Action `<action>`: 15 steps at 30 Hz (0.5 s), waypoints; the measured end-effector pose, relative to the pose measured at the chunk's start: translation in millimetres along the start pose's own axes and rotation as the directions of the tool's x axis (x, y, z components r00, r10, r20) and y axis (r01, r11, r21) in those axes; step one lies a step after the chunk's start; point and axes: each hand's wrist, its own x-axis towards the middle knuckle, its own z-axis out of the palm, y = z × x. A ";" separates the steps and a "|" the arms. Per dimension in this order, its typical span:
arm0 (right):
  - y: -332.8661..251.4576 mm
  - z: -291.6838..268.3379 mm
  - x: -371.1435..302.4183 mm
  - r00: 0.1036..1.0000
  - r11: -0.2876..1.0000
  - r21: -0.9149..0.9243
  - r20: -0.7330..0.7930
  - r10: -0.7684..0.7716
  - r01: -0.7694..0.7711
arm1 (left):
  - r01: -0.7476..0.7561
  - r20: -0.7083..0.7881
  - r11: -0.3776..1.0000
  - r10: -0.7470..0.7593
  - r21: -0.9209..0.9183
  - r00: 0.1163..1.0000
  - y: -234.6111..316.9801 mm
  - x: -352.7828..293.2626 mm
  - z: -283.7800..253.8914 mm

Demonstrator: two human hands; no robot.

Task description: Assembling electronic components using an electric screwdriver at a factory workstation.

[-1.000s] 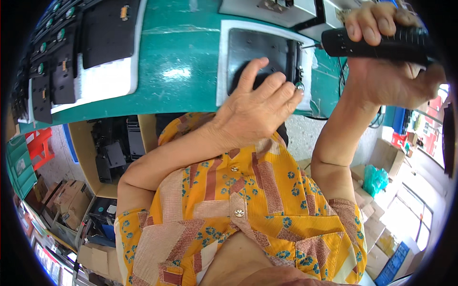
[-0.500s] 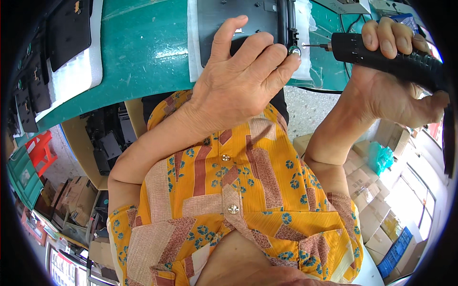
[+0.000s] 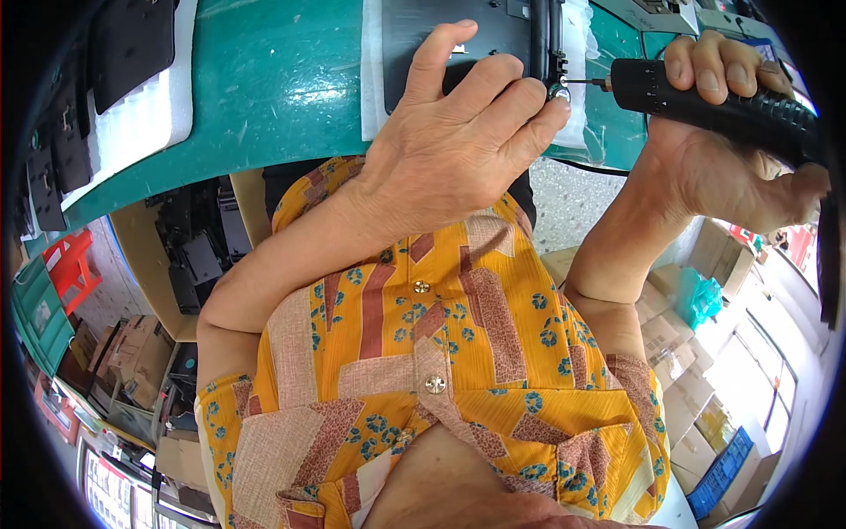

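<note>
My right hand (image 3: pixel 701 163) is clamped around a black power screwdriver (image 3: pixel 648 89); my left hand (image 3: pixel 451 145), fingers apart, lies over the dark panel (image 3: pixel 419 44).

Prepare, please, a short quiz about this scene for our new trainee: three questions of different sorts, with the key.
1. Multiple choice: what does the person's right grip hold? A) a cardboard box; B) a black screwdriver; C) a teal bag.
2. Fill in: the tool's bit points toward the ____ edge of the black panel, as seen in the picture.
3. True or false: the panel lies directly on the bare green tabletop.

Key: 1. B. 2. right. 3. False; it lies on a white sheet.
</note>
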 end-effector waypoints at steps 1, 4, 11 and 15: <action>-0.3 -1.0 0.0 1.000 1.000 -0.006 0.001 0.000 0.000 | 0.005 0.003 1.000 -0.005 -0.004 1.000 0.4 -0.4 0.1; -10.8 -2.5 0.7 1.000 1.000 -0.026 0.006 -0.001 0.001 | 0.007 0.017 1.000 -0.007 -0.010 1.000 0.5 0.1 -1.3; -2.6 19.9 -0.4 1.000 0.997 -0.071 0.015 -0.006 0.007 | 0.005 0.029 1.000 -0.005 0.002 1.000 2.5 0.2 -2.1; 1.0 22.9 2.0 1.000 0.995 -0.096 0.013 0.003 -0.001 | -0.002 0.056 1.000 0.002 0.000 0.998 2.3 1.4 -3.6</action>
